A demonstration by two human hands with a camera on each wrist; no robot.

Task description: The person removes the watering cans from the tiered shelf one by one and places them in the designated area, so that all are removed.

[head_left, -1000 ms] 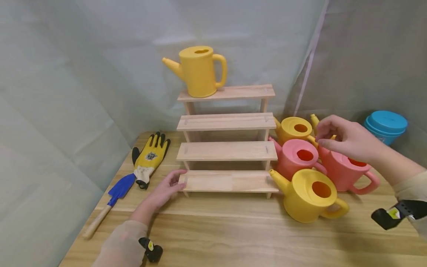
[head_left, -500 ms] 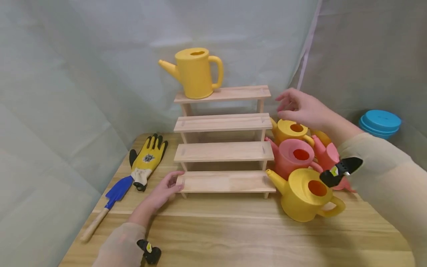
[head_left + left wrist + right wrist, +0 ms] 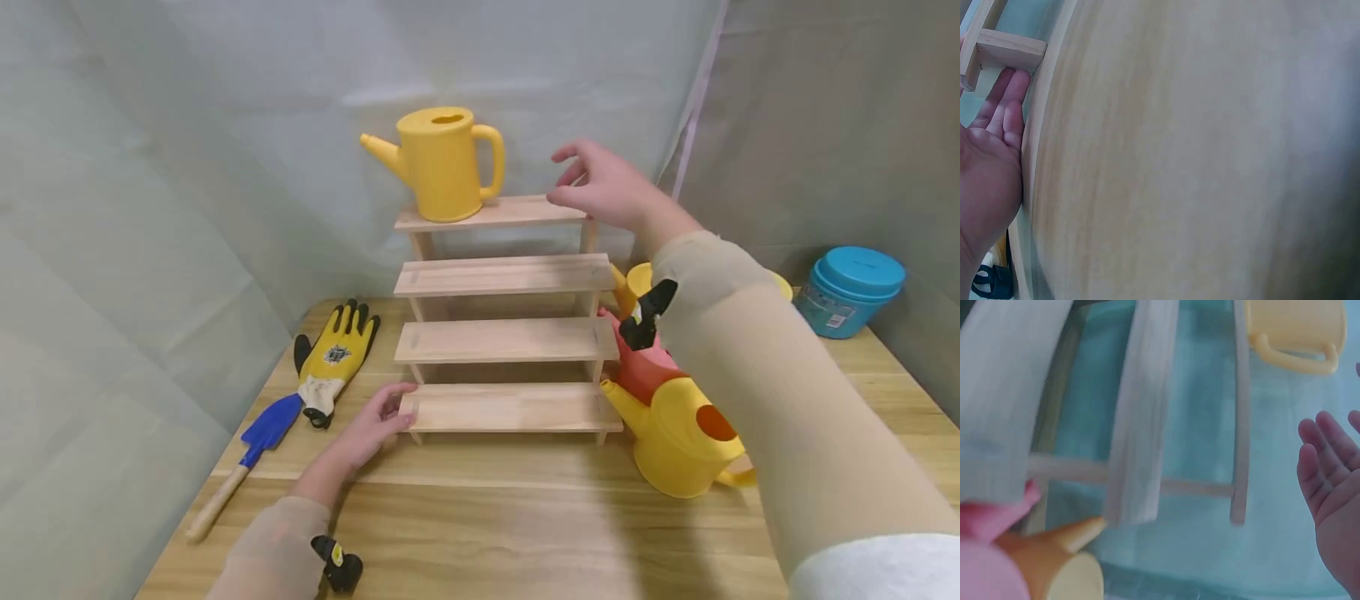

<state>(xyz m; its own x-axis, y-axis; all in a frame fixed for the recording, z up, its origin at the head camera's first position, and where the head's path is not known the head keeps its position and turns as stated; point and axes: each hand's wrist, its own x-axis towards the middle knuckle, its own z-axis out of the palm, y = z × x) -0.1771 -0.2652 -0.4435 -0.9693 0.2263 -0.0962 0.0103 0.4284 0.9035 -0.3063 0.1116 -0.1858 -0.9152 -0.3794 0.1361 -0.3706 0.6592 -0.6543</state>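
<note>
A four-step wooden display stand (image 3: 506, 342) fills the middle of the head view. At the left end of its lowest board, my left hand (image 3: 378, 421) holds on, thumb over the edge; in the left wrist view its fingers (image 3: 1011, 103) reach a leg below the board. A yellow watering can (image 3: 446, 167) stands on the top board, spout to the left and handle to the right. My right hand (image 3: 600, 183) hovers by the right end of that board, loosely bent and holding nothing, apart from the can's handle.
Yellow and pink watering cans crowd beside the stand at right, including a yellow one (image 3: 682, 442) in front and a pink one (image 3: 648, 367) partly behind my right sleeve. A blue lidded tub (image 3: 851, 292) stands farther right. Left lie a work glove (image 3: 337, 358) and a blue trowel (image 3: 270, 425).
My right hand has moved left and up from over the cans at right to the top board's right end. The left hand has stayed on the lowest board.
</note>
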